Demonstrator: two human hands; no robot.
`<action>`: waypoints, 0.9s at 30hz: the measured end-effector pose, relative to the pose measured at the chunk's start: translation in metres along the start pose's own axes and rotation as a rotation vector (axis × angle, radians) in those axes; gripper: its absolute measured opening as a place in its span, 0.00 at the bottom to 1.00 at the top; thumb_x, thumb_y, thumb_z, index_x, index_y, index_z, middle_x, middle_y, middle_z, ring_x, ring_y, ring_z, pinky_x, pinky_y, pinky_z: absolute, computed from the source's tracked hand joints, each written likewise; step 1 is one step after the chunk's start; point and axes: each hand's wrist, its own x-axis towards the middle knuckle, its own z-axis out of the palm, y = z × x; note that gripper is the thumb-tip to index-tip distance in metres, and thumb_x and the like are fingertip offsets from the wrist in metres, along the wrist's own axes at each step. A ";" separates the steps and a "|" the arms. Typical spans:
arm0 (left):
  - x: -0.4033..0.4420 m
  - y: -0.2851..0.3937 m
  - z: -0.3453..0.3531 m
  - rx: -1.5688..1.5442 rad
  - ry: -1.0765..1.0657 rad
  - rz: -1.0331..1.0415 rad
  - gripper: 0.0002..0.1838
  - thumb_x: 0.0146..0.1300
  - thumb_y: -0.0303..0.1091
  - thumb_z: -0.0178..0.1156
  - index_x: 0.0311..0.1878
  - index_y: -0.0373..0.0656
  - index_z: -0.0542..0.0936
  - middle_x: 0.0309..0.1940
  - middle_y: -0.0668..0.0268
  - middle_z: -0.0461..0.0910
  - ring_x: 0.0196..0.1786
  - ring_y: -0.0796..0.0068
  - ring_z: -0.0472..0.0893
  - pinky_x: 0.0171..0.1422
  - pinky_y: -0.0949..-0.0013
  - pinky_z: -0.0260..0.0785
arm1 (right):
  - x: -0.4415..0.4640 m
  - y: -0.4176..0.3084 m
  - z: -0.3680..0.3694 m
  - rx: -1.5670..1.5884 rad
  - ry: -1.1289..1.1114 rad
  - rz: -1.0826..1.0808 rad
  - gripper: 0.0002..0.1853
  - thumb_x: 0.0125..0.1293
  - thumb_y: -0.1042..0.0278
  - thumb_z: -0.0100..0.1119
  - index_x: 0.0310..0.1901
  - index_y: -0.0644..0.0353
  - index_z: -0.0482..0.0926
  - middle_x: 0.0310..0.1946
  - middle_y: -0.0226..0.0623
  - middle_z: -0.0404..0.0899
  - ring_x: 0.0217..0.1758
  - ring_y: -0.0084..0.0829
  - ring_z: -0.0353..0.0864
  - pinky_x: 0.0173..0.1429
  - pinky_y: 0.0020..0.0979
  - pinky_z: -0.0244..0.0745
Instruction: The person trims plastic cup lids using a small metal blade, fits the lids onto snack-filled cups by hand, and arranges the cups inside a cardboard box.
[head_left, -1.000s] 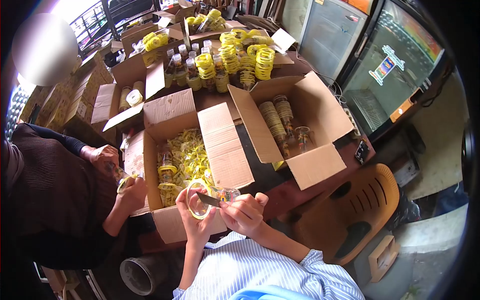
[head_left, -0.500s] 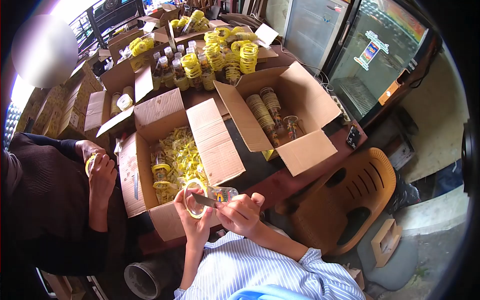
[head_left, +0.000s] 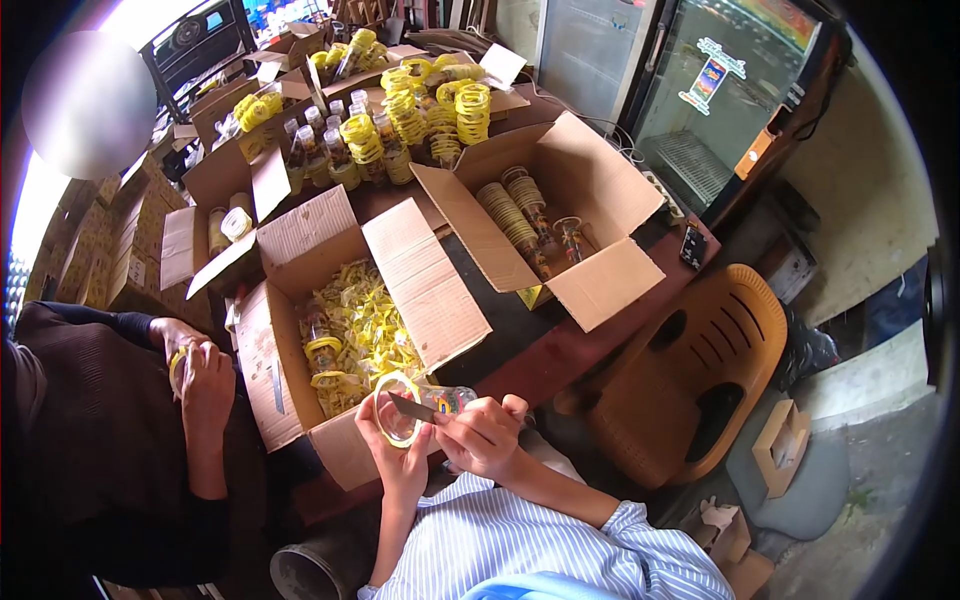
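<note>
Near the front flap of the left box, my left hand (head_left: 398, 462) is closed round the rim of a clear plastic cup (head_left: 458, 397). The cup lies tilted on its side, with a yellow ring at its mouth and a coloured print on its wall. My right hand (head_left: 482, 438) grips a knife, its handle mostly hidden by the fingers. The grey knife blade (head_left: 412, 407) points left across the cup's mouth; whether it touches the rim I cannot tell. Just beyond, an open cardboard box (head_left: 270, 370) holds yellow plastic scraps (head_left: 365, 310) and some ringed cups.
A second open box (head_left: 605, 280) holds stacked cups. Yellow-ringed cups (head_left: 405, 115) crowd the table's back. A co-worker (head_left: 110, 430) at left handles a similar piece. An orange plastic chair (head_left: 690, 390) stands at right, a glass-door fridge (head_left: 700, 130) behind, a bucket (head_left: 305, 572) below.
The camera view has shifted slightly. The knife blade is a little more tilted at the cup's mouth, and both hands keep their hold. The co-worker's hands have turned their piece slightly.
</note>
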 end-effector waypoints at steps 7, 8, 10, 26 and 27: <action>0.004 0.003 -0.023 -0.039 -0.045 -0.063 0.36 0.52 0.22 0.64 0.60 0.38 0.53 0.52 0.59 0.64 0.57 0.69 0.68 0.61 0.65 0.64 | 0.001 -0.017 0.010 -0.035 -0.027 0.026 0.12 0.48 0.66 0.67 0.37 0.51 0.80 0.25 0.16 0.72 0.28 0.17 0.70 0.40 0.31 0.50; 0.005 0.002 -0.027 -0.024 -0.056 -0.051 0.36 0.51 0.22 0.64 0.60 0.38 0.53 0.52 0.60 0.64 0.57 0.68 0.68 0.61 0.64 0.64 | 0.002 -0.019 0.012 -0.040 -0.021 0.028 0.12 0.48 0.66 0.67 0.37 0.51 0.80 0.25 0.16 0.72 0.28 0.17 0.70 0.40 0.31 0.50; 0.006 0.000 -0.033 0.006 -0.079 -0.026 0.37 0.51 0.21 0.64 0.60 0.38 0.53 0.52 0.60 0.63 0.57 0.68 0.68 0.60 0.64 0.65 | 0.001 -0.023 0.016 -0.040 -0.010 0.026 0.12 0.48 0.66 0.67 0.37 0.51 0.80 0.25 0.17 0.72 0.28 0.17 0.69 0.40 0.31 0.50; 0.020 -0.007 -0.036 0.034 -0.170 -0.022 0.34 0.53 0.23 0.62 0.59 0.39 0.54 0.54 0.60 0.59 0.60 0.67 0.64 0.62 0.62 0.63 | 0.004 -0.024 0.025 -0.143 0.000 0.031 0.13 0.48 0.68 0.67 0.37 0.53 0.79 0.26 0.17 0.74 0.27 0.17 0.70 0.42 0.31 0.51; 0.021 -0.005 -0.035 0.046 -0.174 -0.022 0.34 0.52 0.22 0.62 0.59 0.39 0.54 0.54 0.60 0.60 0.60 0.67 0.64 0.62 0.62 0.64 | 0.005 -0.023 0.024 -0.145 0.003 0.039 0.12 0.46 0.69 0.67 0.35 0.52 0.79 0.26 0.17 0.75 0.26 0.18 0.70 0.42 0.30 0.51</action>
